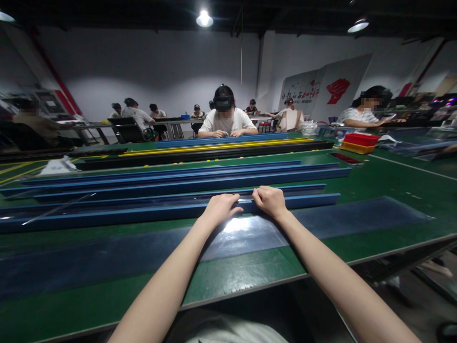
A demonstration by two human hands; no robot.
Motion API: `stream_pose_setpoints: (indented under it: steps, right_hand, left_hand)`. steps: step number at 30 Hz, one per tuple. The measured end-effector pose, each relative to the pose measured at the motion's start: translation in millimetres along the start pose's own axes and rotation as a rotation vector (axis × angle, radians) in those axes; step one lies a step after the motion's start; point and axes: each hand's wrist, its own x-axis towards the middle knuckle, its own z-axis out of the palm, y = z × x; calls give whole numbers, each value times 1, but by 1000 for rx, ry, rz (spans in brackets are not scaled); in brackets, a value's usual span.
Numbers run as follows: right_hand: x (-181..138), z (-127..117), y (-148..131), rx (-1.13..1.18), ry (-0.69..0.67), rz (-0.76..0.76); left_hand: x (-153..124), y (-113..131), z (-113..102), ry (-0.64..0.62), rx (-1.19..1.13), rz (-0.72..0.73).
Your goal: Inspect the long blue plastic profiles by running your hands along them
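Observation:
A long blue channel strip [117,217] with raised side walls lies across the table before me. My left hand [220,208] is closed over its front wall, the thumb pointing to the right. Just to the right, my right hand [269,201] is curled over the same strip, knuckles up. The fingertips of both hands are hidden inside the channel. A shiny clear plastic sheet [246,238] lies flat under my wrists, along the near side of the strip. A thin clear strip [59,208] lies slanted across the channel's left part.
Beyond lie more blue channels [200,181] and black and yellow strips [228,148]. A phone [345,158] and red and yellow bins [360,143] stand at the right. Opposite sits a co-worker [228,119]; others sit farther back. The green table's edge [250,289] is close to me.

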Motion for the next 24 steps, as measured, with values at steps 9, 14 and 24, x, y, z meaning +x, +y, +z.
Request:
stream_pose_setpoints:
  steps: [9,14,24]
  right_hand:
    - [3,1,1,-11,-30,12]
    - [4,1,3,-8,-31,-8]
    - [-2,0,25,-18,-4,34]
  left_hand:
    - [-1,3,-3,-12,24,-13]
    - [-1,2,-4,-21,63,-12]
    - [-1,0,-3,8,116,20]
